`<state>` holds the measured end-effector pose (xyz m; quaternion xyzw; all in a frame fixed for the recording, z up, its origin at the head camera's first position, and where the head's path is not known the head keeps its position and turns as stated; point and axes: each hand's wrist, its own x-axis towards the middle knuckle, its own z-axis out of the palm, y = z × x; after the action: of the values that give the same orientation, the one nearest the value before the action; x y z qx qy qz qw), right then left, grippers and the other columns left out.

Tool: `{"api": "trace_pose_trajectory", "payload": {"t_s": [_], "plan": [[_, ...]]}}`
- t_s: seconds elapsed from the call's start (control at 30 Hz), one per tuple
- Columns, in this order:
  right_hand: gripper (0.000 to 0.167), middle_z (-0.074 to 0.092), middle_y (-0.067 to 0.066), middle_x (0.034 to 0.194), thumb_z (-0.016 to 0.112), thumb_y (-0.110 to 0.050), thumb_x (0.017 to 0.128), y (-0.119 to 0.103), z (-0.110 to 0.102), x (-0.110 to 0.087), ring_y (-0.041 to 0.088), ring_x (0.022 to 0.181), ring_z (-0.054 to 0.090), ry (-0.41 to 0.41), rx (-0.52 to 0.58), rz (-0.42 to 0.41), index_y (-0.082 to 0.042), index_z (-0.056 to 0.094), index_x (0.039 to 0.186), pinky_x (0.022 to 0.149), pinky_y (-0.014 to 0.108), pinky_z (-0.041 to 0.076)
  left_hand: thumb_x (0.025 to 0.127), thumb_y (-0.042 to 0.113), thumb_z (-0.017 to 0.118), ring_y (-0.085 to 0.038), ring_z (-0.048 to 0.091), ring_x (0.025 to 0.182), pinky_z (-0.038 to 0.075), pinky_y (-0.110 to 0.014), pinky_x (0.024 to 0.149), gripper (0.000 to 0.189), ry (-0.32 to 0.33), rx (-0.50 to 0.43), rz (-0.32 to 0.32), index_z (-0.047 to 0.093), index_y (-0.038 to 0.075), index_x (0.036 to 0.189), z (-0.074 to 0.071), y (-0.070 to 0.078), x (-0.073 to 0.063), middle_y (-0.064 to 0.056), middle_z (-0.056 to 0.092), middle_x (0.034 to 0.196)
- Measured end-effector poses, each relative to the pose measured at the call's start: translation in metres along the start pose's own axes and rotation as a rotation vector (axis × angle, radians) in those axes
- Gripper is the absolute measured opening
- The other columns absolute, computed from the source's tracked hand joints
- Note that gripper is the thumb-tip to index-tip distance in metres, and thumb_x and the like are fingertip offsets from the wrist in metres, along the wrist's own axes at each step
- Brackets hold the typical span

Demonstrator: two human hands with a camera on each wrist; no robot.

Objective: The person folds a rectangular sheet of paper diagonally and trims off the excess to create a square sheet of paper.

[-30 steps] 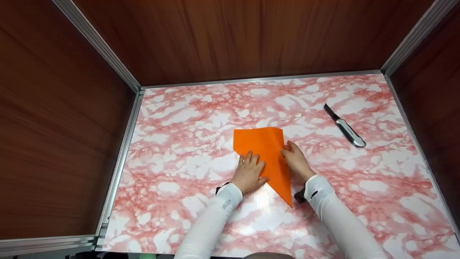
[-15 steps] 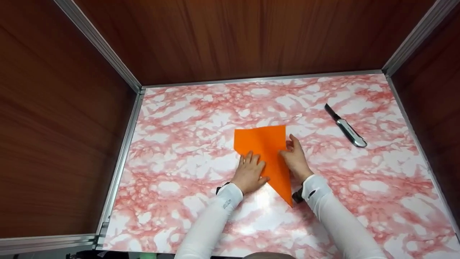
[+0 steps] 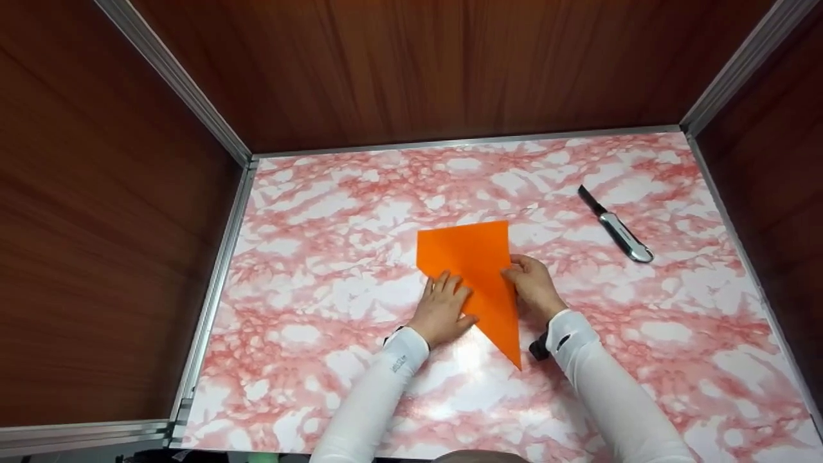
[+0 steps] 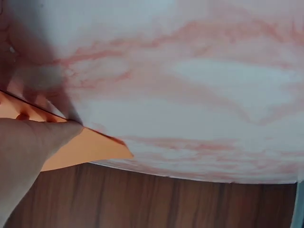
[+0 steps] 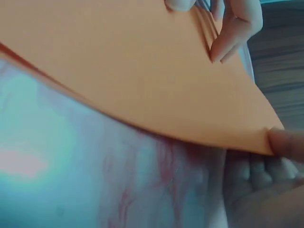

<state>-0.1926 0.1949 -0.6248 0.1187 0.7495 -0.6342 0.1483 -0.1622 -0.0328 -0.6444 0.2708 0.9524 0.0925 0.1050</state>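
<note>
A folded sheet of orange paper [image 3: 479, 254] lies on the table, its narrow point toward the person. My left hand [image 3: 443, 313] rests on its left slanted edge, fingers spread and fairly straight. At the right edge my right hand [image 3: 535, 283] pinches the paper between thumb and fingers. The right wrist view shows the thumb on top of the orange paper [image 5: 142, 80] and the other fingers beneath, with that edge lifted off the table. In the left wrist view the left thumb lies along the folded paper [image 4: 90, 149].
A utility knife [image 3: 620, 231] with its black blade out lies at the right, beyond the right hand. The red-and-white marbled table [image 3: 321, 257] is bordered by metal rails and brown wood-grain panels [image 3: 450, 71] at the back and both sides.
The right fingers have shifted on the paper's right edge, loosening and then closing on it again. The paper's top right corner, first curled, now lies straighter. The left hand has barely moved.
</note>
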Motion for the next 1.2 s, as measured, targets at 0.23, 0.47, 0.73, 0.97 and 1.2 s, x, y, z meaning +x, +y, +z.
{"api": "trace_pose_trajectory", "payload": {"t_s": [0.23,0.47,0.73,0.97,1.2], "plan": [[0.038,0.072,0.016,0.115,0.063,-0.014,0.102,-0.015,-0.013,-0.011,0.019,0.087,0.07,-0.023,0.078,-0.13,0.004,0.059,0.136,0.077,0.028,0.058,0.101,0.036,0.063,-0.032,0.037,0.145,0.029,-0.043,0.119,0.066,0.171,-0.409,-0.113,0.04,0.006,0.155,-0.01,-0.022,-0.008,-0.017,0.036,0.158],[0.046,0.076,0.008,0.108,0.069,-0.022,0.1,-0.047,-0.033,-0.03,0.015,0.093,0.069,-0.038,0.105,-0.218,0.005,0.059,0.136,0.088,0.027,0.053,0.102,0.02,0.063,-0.042,0.052,0.131,0.052,-0.047,0.099,0.088,0.275,-1.458,-0.339,0.003,0.012,0.166,-0.053,-0.029,-0.009,-0.024,0.024,0.163],[0.045,0.075,0.01,0.111,0.072,-0.024,0.098,-0.065,-0.051,-0.046,0.019,0.099,0.07,-0.102,0.206,-0.296,0.002,0.061,0.133,0.096,0.029,0.051,0.102,0.019,0.066,-0.038,0.06,0.121,0.051,-0.051,0.101,0.046,0.238,-1.729,-0.192,0.051,0.002,0.142,-0.091,-0.031,-0.013,-0.014,0.067,0.124],[0.044,0.075,0.01,0.111,0.072,-0.024,0.098,-0.07,-0.059,-0.052,0.019,0.101,0.07,-0.098,0.183,-0.313,0.002,0.062,0.132,0.095,0.029,0.052,0.101,0.02,0.068,-0.025,0.071,0.096,0.059,-0.04,0.085,0.021,0.32,-1.685,-0.145,0.069,0.002,0.112,-0.11,-0.027,-0.019,-0.011,0.074,0.102],[0.043,0.075,0.008,0.108,0.073,-0.026,0.098,-0.082,-0.064,-0.058,0.018,0.098,0.069,-0.082,0.122,-0.307,0.002,0.063,0.13,0.088,0.032,0.052,0.1,0.015,0.068,-0.022,0.072,0.091,0.057,-0.042,0.09,0.02,0.349,-1.69,-0.105,0.07,-0.002,0.111,-0.12,-0.023,-0.022,-0.011,0.073,0.098]]}}
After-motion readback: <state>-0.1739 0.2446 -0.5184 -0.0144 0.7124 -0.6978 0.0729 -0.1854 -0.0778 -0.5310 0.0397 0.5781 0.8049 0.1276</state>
